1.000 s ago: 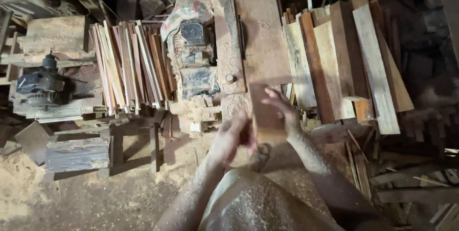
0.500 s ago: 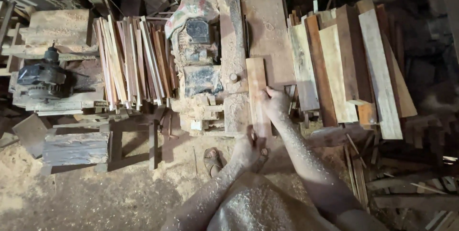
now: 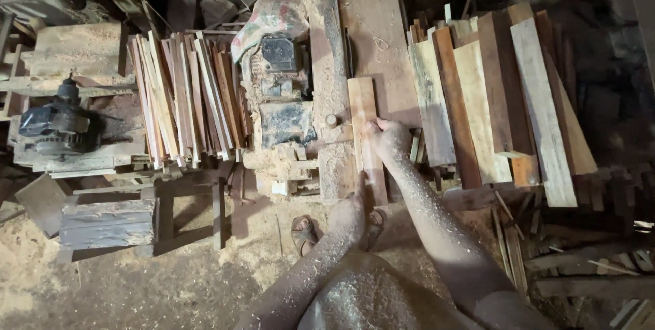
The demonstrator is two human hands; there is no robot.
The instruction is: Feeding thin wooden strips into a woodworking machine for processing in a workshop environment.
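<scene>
A narrow wooden board (image 3: 364, 132) lies lengthwise on the saw bench (image 3: 379, 36), beside the slot with the blade. My right hand (image 3: 389, 140) presses flat on the board's right side about halfway along. My left hand (image 3: 349, 212) grips the board's near end at the bench edge. Both forearms are dusted with sawdust. A dusty motor unit (image 3: 278, 84) sits just left of the bench.
A stack of thin wood strips (image 3: 184, 101) lies left of the motor. Wider planks (image 3: 501, 105) lean in a pile to the right. A black motor (image 3: 58, 125) sits on a stand at far left. Sawdust covers the floor (image 3: 136, 282) near my sandalled feet (image 3: 303, 233).
The board has slid forward along the bench, away from me. My right hand moved up onto its side, and my left hand followed to its near end.
</scene>
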